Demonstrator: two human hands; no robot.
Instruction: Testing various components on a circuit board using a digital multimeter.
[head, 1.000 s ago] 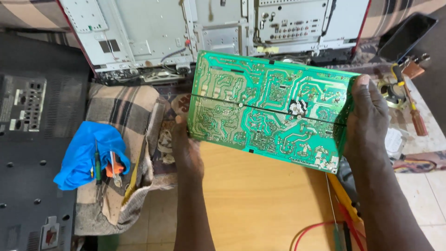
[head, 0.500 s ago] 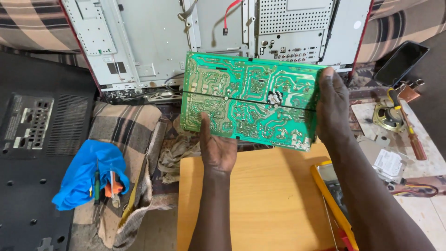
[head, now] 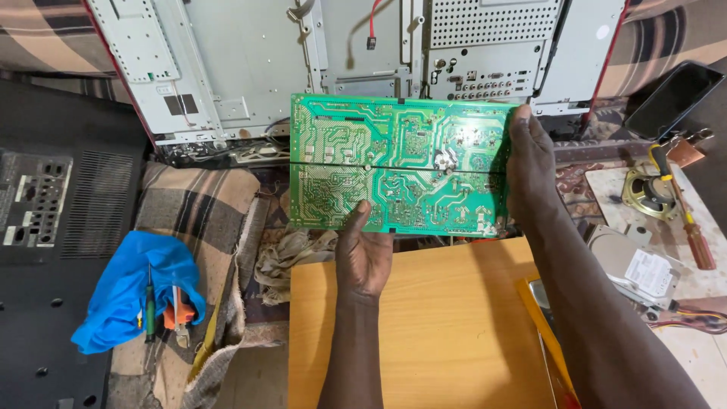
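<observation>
Head view, board: green circuit board (head: 400, 163), solder side up, held level above the far edge of the wooden tabletop (head: 424, 333) and in front of the opened metal chassis (head: 303, 68).
Head view, left hand: left hand (head: 363, 254) under the board's near edge, thumb lying up on the copper side, fingers hidden beneath; closed on the board.
Head view, right hand: right hand (head: 530, 170) clasping the board's right edge, fingers wrapped along the side; closed on the board.
Head view, left side: black plastic back cover (head: 53, 227) flat at far left; blue cloth (head: 129, 291) just beside it on the checked fabric (head: 197, 220), with a small green-handled screwdriver (head: 150, 307) and orange-handled pliers (head: 178, 314) lying on the cloth.
Head view, right side: round speaker (head: 647, 193) and a red-handled screwdriver (head: 685, 223) on a pale slab; a hard drive (head: 632, 265) near the right forearm; a dark phone (head: 670, 98) further back.
</observation>
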